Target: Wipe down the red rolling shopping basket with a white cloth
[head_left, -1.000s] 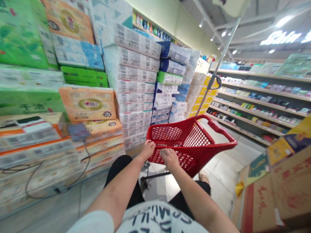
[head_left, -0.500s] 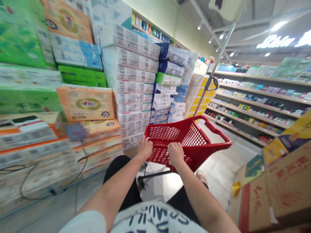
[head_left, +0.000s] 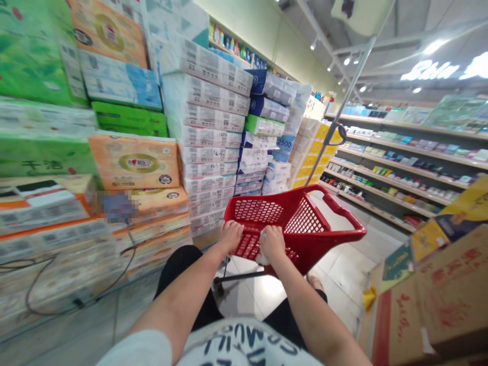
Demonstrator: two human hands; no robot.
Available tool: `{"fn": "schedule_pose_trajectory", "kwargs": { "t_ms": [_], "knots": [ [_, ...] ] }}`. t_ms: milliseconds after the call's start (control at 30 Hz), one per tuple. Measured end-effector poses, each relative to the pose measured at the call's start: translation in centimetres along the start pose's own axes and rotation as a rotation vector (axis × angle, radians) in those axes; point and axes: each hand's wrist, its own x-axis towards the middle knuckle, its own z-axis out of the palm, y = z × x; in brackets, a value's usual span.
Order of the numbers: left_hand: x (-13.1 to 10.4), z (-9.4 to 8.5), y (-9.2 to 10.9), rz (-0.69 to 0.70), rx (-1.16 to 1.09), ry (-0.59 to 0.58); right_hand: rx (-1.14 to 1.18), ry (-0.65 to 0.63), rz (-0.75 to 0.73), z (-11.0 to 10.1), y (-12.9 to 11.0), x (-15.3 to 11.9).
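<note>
Upper garment: pale shirt point(head_left: 249, 351), large dark lettering point(head_left: 239, 333) across the front, partly cut off at the near edge. Left sleeve point(head_left: 143, 348): short, pale, plain. Trousers point(head_left: 176, 274): black, unmarked where visible. Forearms point(head_left: 192, 295): bare.

"Any pattern on the red plastic shopping cart point(head_left: 316, 249)?"
"A lattice of small holes across its walls; the crumpled whitish wad point(head_left: 263, 258) looks plain."
"And the boxy orange plastic-wrapped pack point(head_left: 133, 162)?"
"A gold oval on its front."
"The short-sleeved pale shirt point(head_left: 244, 340)?"
"Dark lettering; the trousers point(head_left: 175, 267) are black."
</note>
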Motion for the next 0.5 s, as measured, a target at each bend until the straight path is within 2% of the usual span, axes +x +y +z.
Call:
{"fn": "schedule_pose_trajectory", "kwargs": {
  "t_ms": [100,200,367,500],
  "knots": [
    [0.1,-0.7,-0.7,0.008,0.039,-0.020,0.006,-0.001,-0.052,0.2,-0.5,-0.7],
    [0.2,-1.2,-1.1,-0.009,0.041,-0.013,0.011,0.012,-0.194,0.9,-0.7,-1.4],
    [0.1,-0.8,-1.2,-0.008,0.017,-0.008,-0.034,0.036,-0.493,3.7,0.0,-3.1],
    [0.3,-0.4,-1.3,-0.007,-0.006,-0.009,-0.070,-0.008,-0.619,5.8,0.4,-4.6]
  ]
}}
